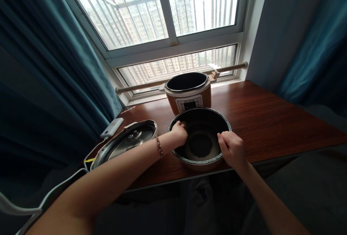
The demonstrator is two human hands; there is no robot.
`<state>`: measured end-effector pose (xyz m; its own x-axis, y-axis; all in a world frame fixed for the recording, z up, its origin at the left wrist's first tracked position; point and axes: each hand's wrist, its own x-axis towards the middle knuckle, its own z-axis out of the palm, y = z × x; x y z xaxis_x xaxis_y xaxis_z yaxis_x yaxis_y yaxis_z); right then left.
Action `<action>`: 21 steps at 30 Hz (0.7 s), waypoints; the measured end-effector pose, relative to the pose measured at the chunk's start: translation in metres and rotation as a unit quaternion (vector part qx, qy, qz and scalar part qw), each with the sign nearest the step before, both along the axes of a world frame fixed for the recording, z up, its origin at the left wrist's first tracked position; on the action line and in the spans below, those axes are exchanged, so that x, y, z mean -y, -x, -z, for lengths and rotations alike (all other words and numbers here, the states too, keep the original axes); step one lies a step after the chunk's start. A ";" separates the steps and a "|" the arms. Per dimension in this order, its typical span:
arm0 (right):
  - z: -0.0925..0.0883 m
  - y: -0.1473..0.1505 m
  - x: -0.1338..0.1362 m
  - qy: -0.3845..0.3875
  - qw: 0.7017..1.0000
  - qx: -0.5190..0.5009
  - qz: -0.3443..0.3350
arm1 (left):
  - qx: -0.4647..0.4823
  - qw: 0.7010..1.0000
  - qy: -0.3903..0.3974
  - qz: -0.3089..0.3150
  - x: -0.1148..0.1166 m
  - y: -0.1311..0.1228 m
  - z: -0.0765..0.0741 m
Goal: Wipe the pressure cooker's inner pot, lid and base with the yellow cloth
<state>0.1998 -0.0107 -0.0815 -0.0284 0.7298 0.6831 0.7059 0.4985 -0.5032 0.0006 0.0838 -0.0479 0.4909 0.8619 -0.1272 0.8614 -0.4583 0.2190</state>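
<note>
A round dark inner pot (200,144) with a speckled rim stands near the front edge of the wooden table. My left hand (180,133), with a braided bracelet on the wrist, reaches inside the pot at its left wall; its fingers are curled round something small and brownish that I cannot make out. At the right rim, my right hand (231,146) is closed on the pot's edge. Just behind the pot sits the cooker body (189,94), open at the top, with a control panel on its front. The cooker's lid (132,139) lies inner side up at the left.
A white device (112,127) with a cable is at the table's left edge, beyond the lid. Behind the table (260,119) are a horizontal rail (148,85) and a barred window. Blue curtains hang on both sides.
</note>
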 end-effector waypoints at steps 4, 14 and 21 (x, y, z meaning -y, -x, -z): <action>0.000 0.000 0.000 0.000 1.000 -0.004 0.000 | -0.037 0.996 -0.077 0.039 -0.009 0.003 -0.009; 0.001 0.001 0.000 -0.012 1.000 -0.008 0.004 | -0.094 0.988 -0.091 -0.080 0.006 0.041 -0.041; 0.001 0.003 0.002 -0.009 1.000 -0.011 0.016 | -0.084 0.991 -0.008 -0.104 0.068 0.043 -0.055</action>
<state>0.1966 -0.0125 -0.0828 0.0105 0.7181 0.6959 0.7107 0.4842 -0.5103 -0.0425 0.0156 0.0071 0.2764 0.9446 -0.1770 0.9610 -0.2703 0.0583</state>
